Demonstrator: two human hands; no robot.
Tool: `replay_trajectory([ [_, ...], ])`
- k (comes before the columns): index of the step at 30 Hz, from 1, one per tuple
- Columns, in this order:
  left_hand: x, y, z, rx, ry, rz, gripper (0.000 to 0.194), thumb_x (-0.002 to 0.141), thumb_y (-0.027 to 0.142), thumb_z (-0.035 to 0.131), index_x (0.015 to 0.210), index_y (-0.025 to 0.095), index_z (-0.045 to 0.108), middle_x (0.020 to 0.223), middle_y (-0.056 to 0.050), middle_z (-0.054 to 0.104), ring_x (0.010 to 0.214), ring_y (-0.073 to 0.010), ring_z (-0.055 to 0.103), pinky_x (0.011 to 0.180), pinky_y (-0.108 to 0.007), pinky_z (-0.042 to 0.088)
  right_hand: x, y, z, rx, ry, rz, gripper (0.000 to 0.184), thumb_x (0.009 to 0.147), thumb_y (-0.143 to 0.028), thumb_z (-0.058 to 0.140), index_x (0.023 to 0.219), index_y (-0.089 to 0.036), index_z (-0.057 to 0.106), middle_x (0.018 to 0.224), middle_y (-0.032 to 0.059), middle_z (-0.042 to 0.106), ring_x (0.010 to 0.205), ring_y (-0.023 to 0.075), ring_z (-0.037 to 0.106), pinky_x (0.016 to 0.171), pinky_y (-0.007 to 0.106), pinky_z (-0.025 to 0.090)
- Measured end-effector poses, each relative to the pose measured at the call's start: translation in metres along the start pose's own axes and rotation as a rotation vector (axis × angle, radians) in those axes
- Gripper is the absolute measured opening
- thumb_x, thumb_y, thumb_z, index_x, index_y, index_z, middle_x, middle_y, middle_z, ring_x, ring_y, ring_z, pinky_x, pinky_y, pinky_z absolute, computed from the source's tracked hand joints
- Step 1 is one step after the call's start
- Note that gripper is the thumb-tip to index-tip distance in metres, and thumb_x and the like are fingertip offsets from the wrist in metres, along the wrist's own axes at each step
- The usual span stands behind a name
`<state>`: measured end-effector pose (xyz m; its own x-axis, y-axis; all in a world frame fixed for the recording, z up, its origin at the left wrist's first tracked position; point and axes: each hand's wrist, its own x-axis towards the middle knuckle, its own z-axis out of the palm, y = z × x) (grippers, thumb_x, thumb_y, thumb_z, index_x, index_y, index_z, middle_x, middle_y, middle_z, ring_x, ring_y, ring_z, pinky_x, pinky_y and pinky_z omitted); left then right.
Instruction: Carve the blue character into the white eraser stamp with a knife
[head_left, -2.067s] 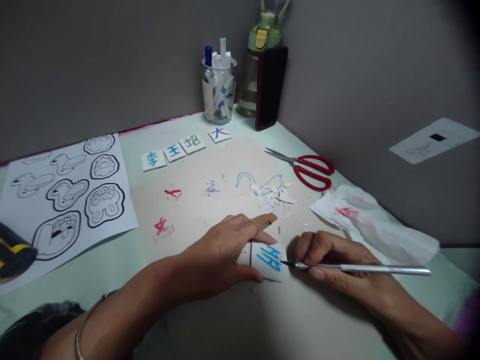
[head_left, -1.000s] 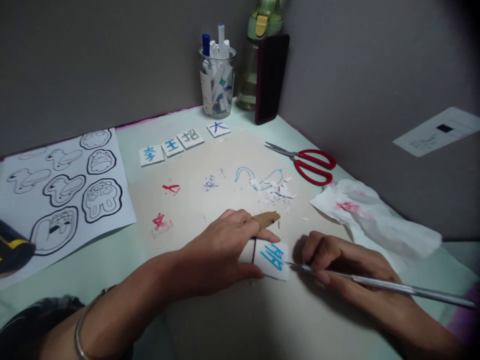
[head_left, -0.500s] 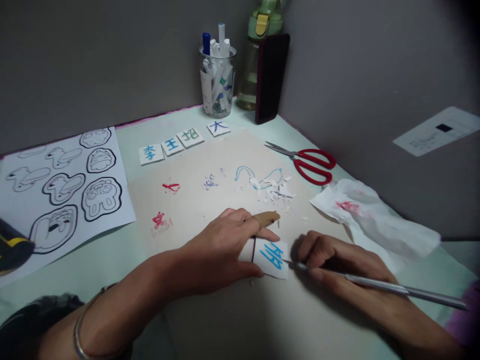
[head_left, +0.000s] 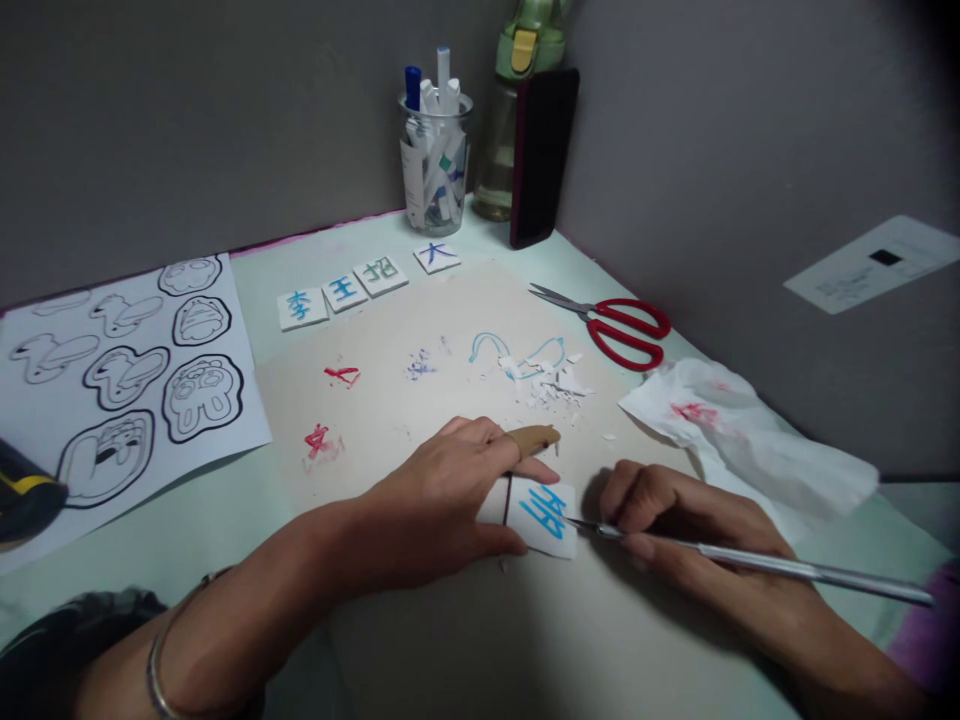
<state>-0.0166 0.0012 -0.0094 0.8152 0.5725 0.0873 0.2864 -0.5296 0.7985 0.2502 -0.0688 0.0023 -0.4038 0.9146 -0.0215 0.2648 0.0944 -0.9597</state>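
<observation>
My left hand (head_left: 457, 490) grips a small white carving block (head_left: 534, 540) between thumb and fingers, pressing it flat on the beige board (head_left: 450, 640). Blue characters and a dark line mark the block's top; its left part is under my hand. A tan cover wraps one finger. My right hand (head_left: 675, 510) is closed round a slim silver craft knife (head_left: 810, 570), held like a pen. The knife's tip meets the right edge of the blue marking. White shavings (head_left: 555, 388) lie beyond my left hand, over a blue drawn line.
Four-sided tiles with characters (head_left: 345, 290) line the back. Red-handled scissors (head_left: 630, 335) and crumpled tissue (head_left: 750, 430) lie right. A marker cup (head_left: 436, 180), bottle (head_left: 499, 150) and phone (head_left: 546, 160) stand behind. Printed drawings (head_left: 135, 370) cover the left side.
The knife and my right hand have shifted very slightly, the tip staying at the block's blue marking. My left hand keeps its place on the block.
</observation>
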Motion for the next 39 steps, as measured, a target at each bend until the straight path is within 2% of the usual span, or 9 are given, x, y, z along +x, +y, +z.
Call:
replay_trajectory([
  [10, 0.000, 0.000, 0.000, -0.017, 0.010, 0.005, 0.064, 0.080, 0.018, 0.085, 0.137, 0.026, 0.056, 0.151, -0.006, 0.055, 0.125, -0.0279, 0.055, 0.108, -0.045, 0.040, 0.000, -0.002, 0.001, -0.070, -0.040, 0.004, 0.018, 0.100, -0.027, 0.056, 0.084, -0.022, 0.059, 0.087, 0.0052, 0.065, 0.080, 0.0198, 0.061, 0.065, 0.032, 0.047],
  [14, 0.000, 0.000, 0.000, -0.020, 0.004, -0.002, 0.062, 0.079, 0.018, 0.086, 0.134, 0.025, 0.057, 0.152, -0.007, 0.054, 0.126, -0.0281, 0.054, 0.108, -0.044, 0.040, -0.001, -0.007, 0.004, -0.124, -0.046, -0.023, 0.016, 0.100, -0.022, 0.054, 0.085, -0.022, 0.055, 0.086, 0.0035, 0.064, 0.080, 0.0182, 0.061, 0.067, 0.031, 0.048],
  [20, 0.000, 0.001, -0.001, -0.017, 0.008, -0.001, 0.064, 0.078, 0.015, 0.085, 0.134, 0.024, 0.056, 0.151, -0.006, 0.055, 0.124, -0.0265, 0.055, 0.108, -0.042, 0.039, -0.008, -0.007, 0.014, -0.422, -0.058, -0.288, 0.019, 0.094, -0.004, 0.048, 0.095, -0.022, 0.055, 0.089, 0.0055, 0.064, 0.081, 0.0186, 0.061, 0.067, 0.032, 0.050],
  [25, -0.001, 0.001, 0.000, -0.013, 0.014, -0.004, 0.063, 0.079, 0.018, 0.085, 0.134, 0.024, 0.056, 0.150, -0.006, 0.056, 0.122, -0.0267, 0.055, 0.108, -0.042, 0.039, -0.013, -0.007, 0.024, -0.743, -0.057, -0.557, 0.024, 0.097, -0.006, 0.044, 0.100, -0.015, 0.065, 0.090, 0.0114, 0.070, 0.082, 0.0232, 0.059, 0.070, 0.037, 0.052],
  [27, 0.000, 0.001, 0.000, -0.011, 0.018, -0.007, 0.068, 0.078, 0.017, 0.085, 0.139, 0.025, 0.053, 0.148, -0.005, 0.058, 0.122, -0.0268, 0.055, 0.108, -0.043, 0.039, -0.014, -0.008, 0.027, -0.854, -0.010, -0.618, 0.030, 0.099, -0.006, 0.038, 0.098, -0.015, 0.067, 0.090, 0.0127, 0.073, 0.080, 0.0239, 0.059, 0.071, 0.038, 0.052],
  [30, 0.000, 0.001, -0.001, -0.017, 0.012, -0.014, 0.076, 0.079, 0.017, 0.083, 0.145, 0.027, 0.048, 0.142, -0.004, 0.063, 0.120, -0.0271, 0.056, 0.107, -0.044, 0.040, -0.014, -0.009, 0.026, -0.925, 0.003, -0.622, 0.037, 0.101, -0.006, 0.033, 0.096, -0.017, 0.068, 0.090, 0.0128, 0.075, 0.080, 0.0245, 0.060, 0.071, 0.039, 0.052],
  [33, -0.001, 0.002, -0.001, -0.015, 0.005, -0.016, 0.071, 0.078, 0.018, 0.083, 0.141, 0.027, 0.053, 0.145, -0.005, 0.061, 0.120, -0.0281, 0.057, 0.107, -0.045, 0.041, -0.014, -0.007, 0.021, -0.966, 0.092, -0.587, 0.024, 0.094, -0.001, 0.047, 0.094, -0.017, 0.066, 0.088, 0.0123, 0.072, 0.077, 0.0235, 0.058, 0.066, 0.037, 0.050],
  [35, -0.001, 0.002, -0.002, -0.013, 0.003, -0.019, 0.067, 0.078, 0.019, 0.083, 0.139, 0.027, 0.056, 0.147, -0.005, 0.059, 0.120, -0.0284, 0.056, 0.106, -0.046, 0.041, -0.015, -0.005, 0.018, -0.964, 0.173, -0.580, 0.023, 0.087, 0.004, 0.055, 0.097, -0.016, 0.063, 0.087, 0.0119, 0.069, 0.078, 0.0229, 0.056, 0.065, 0.036, 0.050],
  [39, -0.001, 0.002, -0.002, -0.017, -0.004, -0.008, 0.062, 0.080, 0.020, 0.083, 0.136, 0.025, 0.057, 0.146, -0.005, 0.060, 0.121, -0.0272, 0.056, 0.107, -0.044, 0.040, -0.019, -0.001, 0.016, -0.807, 0.083, -0.578, 0.027, 0.086, 0.004, 0.056, 0.106, -0.014, 0.059, 0.095, 0.0118, 0.069, 0.085, 0.0213, 0.058, 0.067, 0.034, 0.053],
])
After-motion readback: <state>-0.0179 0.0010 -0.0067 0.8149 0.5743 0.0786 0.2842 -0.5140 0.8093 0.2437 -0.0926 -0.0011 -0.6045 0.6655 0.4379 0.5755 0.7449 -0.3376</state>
